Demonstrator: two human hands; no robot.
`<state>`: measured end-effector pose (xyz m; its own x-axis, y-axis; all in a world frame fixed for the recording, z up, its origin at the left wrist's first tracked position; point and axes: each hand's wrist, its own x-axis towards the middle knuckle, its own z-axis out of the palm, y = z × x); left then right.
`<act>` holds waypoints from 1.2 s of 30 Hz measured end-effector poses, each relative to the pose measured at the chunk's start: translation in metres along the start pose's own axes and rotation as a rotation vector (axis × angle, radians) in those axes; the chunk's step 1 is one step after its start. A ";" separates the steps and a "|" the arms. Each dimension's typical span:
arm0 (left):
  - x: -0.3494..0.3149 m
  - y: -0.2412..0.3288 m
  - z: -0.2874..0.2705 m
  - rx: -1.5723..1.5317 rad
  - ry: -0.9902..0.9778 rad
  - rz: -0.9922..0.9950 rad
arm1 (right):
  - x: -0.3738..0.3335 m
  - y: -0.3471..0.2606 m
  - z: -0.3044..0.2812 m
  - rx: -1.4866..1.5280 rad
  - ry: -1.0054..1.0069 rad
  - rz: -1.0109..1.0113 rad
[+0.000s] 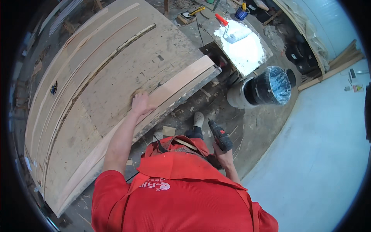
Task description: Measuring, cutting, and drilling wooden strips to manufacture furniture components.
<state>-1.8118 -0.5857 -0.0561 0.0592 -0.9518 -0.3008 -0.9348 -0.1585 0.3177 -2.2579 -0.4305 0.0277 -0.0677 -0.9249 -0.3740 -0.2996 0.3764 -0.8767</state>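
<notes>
My left hand (pixel 141 104) grips a long, pale wooden board (pixel 183 79) that lies along the near edge of the workbench (pixel 127 65). Its fingers reach over the board's far edge, and the thumb rests on top. In my right hand (pixel 224 155) is a black and red cordless drill (pixel 220 136), held beside my hip, apart from the bench. The drill's front end points away from me, toward the floor beyond. My right fingers are wrapped round its handle and partly hidden.
Thin wooden strips (pixel 98 73) and a small dark object (pixel 53 88) lie on the bench. Ahead right are a white-coated board (pixel 241 48) with a paint roller (pixel 228 29), a blue can (pixel 242 14) and a plastic-lined bucket (pixel 270 87). Wood scraps (pixel 169 130) litter the floor; a pale wall (pixel 309 154) stands right.
</notes>
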 end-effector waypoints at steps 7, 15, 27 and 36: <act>-0.026 0.024 -0.003 -0.016 -0.118 -0.036 | 0.145 -0.068 -0.097 0.000 -0.191 0.071; -0.058 0.056 0.007 -0.183 -0.060 -0.035 | 0.238 -0.088 -0.141 -0.039 -0.250 0.038; -0.069 0.100 0.024 0.001 0.098 -0.156 | 0.313 -0.168 -0.137 -0.277 -0.455 -0.153; -0.060 0.097 0.015 -0.115 0.095 -0.249 | 0.429 -0.311 -0.019 -0.882 -0.871 -0.188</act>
<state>-1.9113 -0.5396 -0.0206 0.3193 -0.8995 -0.2981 -0.8422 -0.4136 0.3460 -2.2122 -0.9453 0.1454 0.5953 -0.4918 -0.6354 -0.7930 -0.2319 -0.5634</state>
